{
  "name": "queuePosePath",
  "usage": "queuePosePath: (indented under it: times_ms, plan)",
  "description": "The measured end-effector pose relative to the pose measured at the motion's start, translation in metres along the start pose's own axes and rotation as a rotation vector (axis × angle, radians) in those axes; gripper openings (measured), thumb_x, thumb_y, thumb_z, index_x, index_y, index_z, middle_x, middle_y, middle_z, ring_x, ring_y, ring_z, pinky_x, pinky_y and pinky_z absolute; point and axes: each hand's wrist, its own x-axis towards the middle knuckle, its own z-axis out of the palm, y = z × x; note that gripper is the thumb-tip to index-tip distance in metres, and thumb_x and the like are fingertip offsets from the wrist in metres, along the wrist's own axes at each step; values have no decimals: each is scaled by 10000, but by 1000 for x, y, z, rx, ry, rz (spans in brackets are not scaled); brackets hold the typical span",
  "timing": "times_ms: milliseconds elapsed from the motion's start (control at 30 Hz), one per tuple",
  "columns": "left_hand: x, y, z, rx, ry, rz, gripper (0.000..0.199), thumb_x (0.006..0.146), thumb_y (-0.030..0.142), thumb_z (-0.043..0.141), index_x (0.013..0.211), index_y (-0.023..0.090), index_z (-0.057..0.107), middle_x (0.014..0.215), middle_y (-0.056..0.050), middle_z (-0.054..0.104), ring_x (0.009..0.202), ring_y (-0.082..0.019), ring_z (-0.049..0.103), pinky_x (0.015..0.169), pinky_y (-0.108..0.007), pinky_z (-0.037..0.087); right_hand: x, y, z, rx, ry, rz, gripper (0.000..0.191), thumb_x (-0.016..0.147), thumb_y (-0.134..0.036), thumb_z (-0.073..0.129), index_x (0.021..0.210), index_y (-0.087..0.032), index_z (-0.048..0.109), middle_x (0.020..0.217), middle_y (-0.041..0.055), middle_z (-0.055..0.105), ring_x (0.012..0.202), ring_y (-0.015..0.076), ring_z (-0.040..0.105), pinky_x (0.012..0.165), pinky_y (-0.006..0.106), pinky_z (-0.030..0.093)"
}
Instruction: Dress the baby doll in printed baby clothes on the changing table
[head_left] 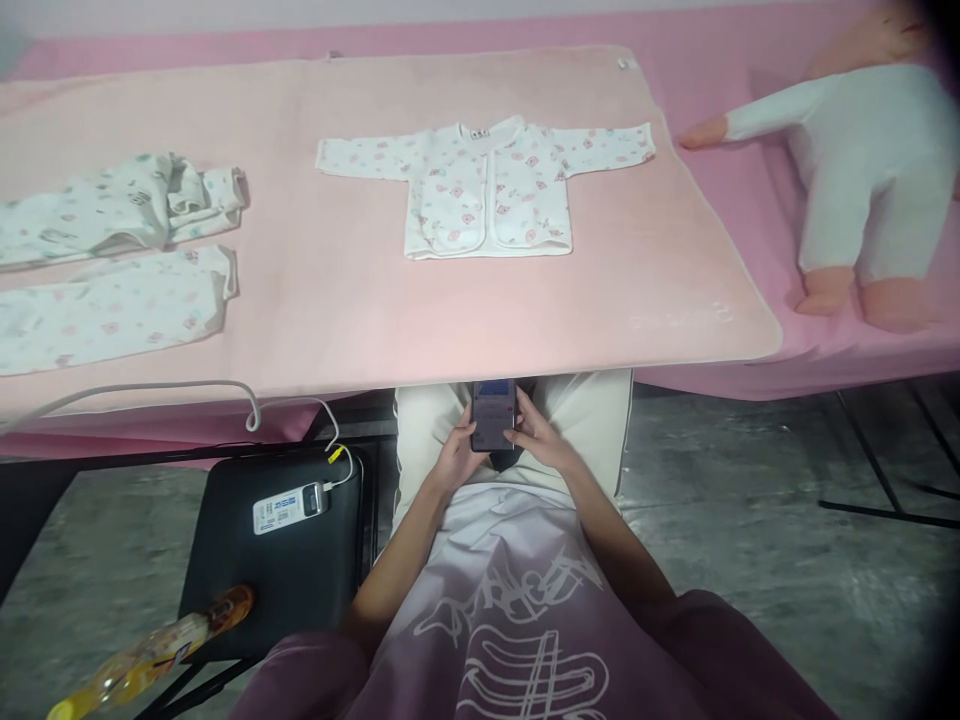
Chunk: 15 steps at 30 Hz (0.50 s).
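A dark smartphone (493,418) with its screen lit rests in both my hands, low over my lap and just in front of the table's near edge. My left hand (457,455) is closed around its left side. The fingers of my right hand (541,438) grip the right side, with the thumb over the lower part of the screen. Beyond the phone, a white baby jacket (487,195) with small printed figures lies flat on the pink mat (360,310), both sleeves spread outwards. Neither hand touches the jacket.
Printed baby clothes (112,310) lie at the mat's left. A doll in white clothing (862,170) lies at the right. On a black stool (300,590) at my left are a white power bank (289,508) with a cable (187,385) and a tilted bottle (142,660).
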Motion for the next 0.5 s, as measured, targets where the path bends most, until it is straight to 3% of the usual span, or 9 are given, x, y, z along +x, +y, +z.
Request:
queuePosePath:
  times_ms: [233, 500]
  plan:
    - [0, -1, 1, 14, 10, 0, 825, 935, 326, 792, 1712, 255, 524, 1559, -136, 714, 1485, -381, 646, 1232, -513, 514, 0, 2, -1, -6, 3, -27, 1093, 1000, -550, 829, 1858, -362, 179, 1821, 89, 411, 1506, 271, 593, 1341, 465, 463]
    - [1, -2, -3, 4, 33, -7, 856, 930, 304, 795, 1733, 283, 499, 1577, -116, 706, 1496, -368, 641, 1237, -507, 516, -1, 1, -1, -37, 34, 0, 1102, 980, -579, 830, 1855, -358, 198, 1804, 89, 434, 1417, 255, 639, 1312, 468, 494]
